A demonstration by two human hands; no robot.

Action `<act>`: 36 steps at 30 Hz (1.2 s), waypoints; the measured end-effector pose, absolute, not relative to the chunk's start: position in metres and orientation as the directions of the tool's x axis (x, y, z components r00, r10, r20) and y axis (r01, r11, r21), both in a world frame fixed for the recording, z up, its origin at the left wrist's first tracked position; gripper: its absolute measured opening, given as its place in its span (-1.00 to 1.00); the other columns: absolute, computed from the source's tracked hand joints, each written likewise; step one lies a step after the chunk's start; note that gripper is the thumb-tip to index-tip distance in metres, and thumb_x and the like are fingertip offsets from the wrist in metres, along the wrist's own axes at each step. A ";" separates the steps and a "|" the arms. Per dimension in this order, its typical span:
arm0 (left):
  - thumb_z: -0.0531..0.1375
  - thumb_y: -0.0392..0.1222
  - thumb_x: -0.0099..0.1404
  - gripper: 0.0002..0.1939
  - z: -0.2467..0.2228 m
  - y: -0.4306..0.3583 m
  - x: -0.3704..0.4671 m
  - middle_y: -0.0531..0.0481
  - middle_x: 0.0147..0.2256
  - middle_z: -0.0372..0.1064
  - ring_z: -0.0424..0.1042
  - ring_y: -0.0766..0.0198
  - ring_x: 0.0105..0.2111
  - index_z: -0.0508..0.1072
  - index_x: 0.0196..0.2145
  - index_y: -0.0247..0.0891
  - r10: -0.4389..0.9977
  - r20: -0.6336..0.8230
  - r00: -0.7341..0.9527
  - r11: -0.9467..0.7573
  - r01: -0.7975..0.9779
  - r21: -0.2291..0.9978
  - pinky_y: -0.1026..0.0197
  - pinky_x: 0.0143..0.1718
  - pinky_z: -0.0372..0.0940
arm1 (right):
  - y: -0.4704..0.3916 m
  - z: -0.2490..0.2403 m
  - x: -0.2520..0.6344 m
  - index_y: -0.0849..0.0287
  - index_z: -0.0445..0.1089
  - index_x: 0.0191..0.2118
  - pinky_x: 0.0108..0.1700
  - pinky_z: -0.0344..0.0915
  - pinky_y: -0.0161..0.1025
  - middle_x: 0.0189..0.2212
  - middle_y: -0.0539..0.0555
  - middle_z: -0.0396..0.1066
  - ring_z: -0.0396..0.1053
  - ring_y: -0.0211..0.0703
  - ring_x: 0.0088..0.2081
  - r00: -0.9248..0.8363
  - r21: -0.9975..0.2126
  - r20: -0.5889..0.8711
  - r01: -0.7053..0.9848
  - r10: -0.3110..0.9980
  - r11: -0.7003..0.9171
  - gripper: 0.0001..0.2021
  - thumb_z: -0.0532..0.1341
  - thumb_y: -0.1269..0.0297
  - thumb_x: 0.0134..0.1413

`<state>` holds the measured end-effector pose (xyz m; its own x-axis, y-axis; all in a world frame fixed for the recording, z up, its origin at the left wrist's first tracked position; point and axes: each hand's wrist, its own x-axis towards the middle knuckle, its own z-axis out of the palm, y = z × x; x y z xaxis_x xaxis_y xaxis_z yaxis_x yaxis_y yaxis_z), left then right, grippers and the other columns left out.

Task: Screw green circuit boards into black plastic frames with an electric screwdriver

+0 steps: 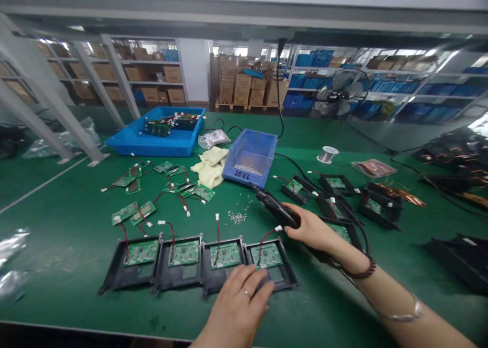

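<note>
Wrapped round a black electric screwdriver (pixel 276 208) is my right hand (pixel 308 228); the tool's tip points up and left, near the front edge of a blue screw bin (pixel 249 157). My left hand (pixel 244 299) rests with fingers spread over the lower edges of the two rightmost housings in a row. Several black housings (pixel 178 279) stand side by side, each with a green circuit board (pixel 185 253) and a red-black lead ending in a white plug. Loose screws (pixel 237 217) lie in a small pile beyond the row.
Loose circuit boards (pixel 125 213) lie at the left, below a blue tray (pixel 152 147) of boards. Yellow cloths (pixel 209 170) sit beside the bin. More black housings (pixel 379 205), a solder spool (pixel 327 154) and a cable are on the right. A fan (pixel 341 91) stands behind.
</note>
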<state>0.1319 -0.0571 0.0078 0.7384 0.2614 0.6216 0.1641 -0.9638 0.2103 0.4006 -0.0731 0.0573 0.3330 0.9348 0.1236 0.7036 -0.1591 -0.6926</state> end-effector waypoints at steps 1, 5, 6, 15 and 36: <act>0.04 -0.34 0.40 -0.71 0.003 -0.058 0.136 -0.14 -0.10 0.57 0.54 0.04 -0.08 0.42 0.00 -0.21 0.262 0.607 0.750 -0.964 0.171 0.206 -0.02 -0.07 0.51 | -0.074 0.067 0.405 0.25 0.45 -0.03 -0.30 0.38 -0.16 -0.37 0.08 0.51 0.45 -0.03 -0.37 0.341 -0.731 0.144 0.669 0.929 -0.133 -0.52 0.22 0.36 -0.20; 0.01 -0.37 0.41 -0.76 -0.009 -0.060 0.139 -0.11 -0.16 0.57 0.50 0.12 -0.05 0.44 -0.11 -0.22 0.284 0.619 0.732 -0.957 0.179 0.228 0.01 0.03 0.45 | -0.071 0.116 0.412 0.15 0.29 0.13 -0.38 0.37 -0.17 -0.44 -0.01 0.37 0.39 -0.10 -0.43 0.385 -0.865 0.294 0.496 0.875 0.072 -0.39 0.17 0.25 -0.15; -0.01 -0.38 0.42 -0.75 -0.010 -0.060 0.139 -0.10 -0.18 0.56 0.49 0.15 -0.05 0.44 -0.15 -0.24 0.279 0.639 0.717 -0.959 0.171 0.226 0.03 0.05 0.43 | -0.066 0.126 0.409 0.08 0.23 0.17 -0.32 0.40 -0.15 -0.42 -0.04 0.36 0.41 -0.10 -0.39 0.409 -0.889 0.360 0.422 0.838 0.176 -0.36 0.17 0.24 -0.15; -0.12 -0.32 0.52 -0.63 -0.009 -0.060 0.142 -0.05 -0.31 0.53 0.47 0.25 -0.18 0.46 -0.26 -0.29 0.229 0.711 0.665 -0.972 0.123 0.199 0.17 -0.02 0.37 | 0.034 0.100 0.361 0.12 0.39 -0.01 -0.47 0.36 -0.15 -0.63 -0.13 0.37 0.34 -0.16 -0.62 0.636 -0.757 0.629 0.373 0.446 0.536 -0.54 0.32 0.26 -0.12; 0.15 -0.13 0.45 -0.83 0.050 -0.031 0.144 -0.05 -0.31 0.56 0.52 0.17 -0.31 0.49 -0.16 -0.25 0.606 0.675 0.421 -0.796 0.336 0.504 0.14 -0.25 0.40 | -0.077 0.164 0.322 -0.06 0.46 -0.10 -0.54 0.34 -0.27 -0.62 -0.17 0.33 0.23 -0.29 -0.65 0.545 -0.723 0.544 -0.081 0.637 0.687 -0.65 0.43 0.31 -0.05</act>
<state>0.1441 -0.0315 0.0498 0.4208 0.6056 0.6754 0.3362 -0.7956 0.5039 0.3225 -0.0767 0.1636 0.5454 0.6373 0.5444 -0.0811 0.6866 -0.7225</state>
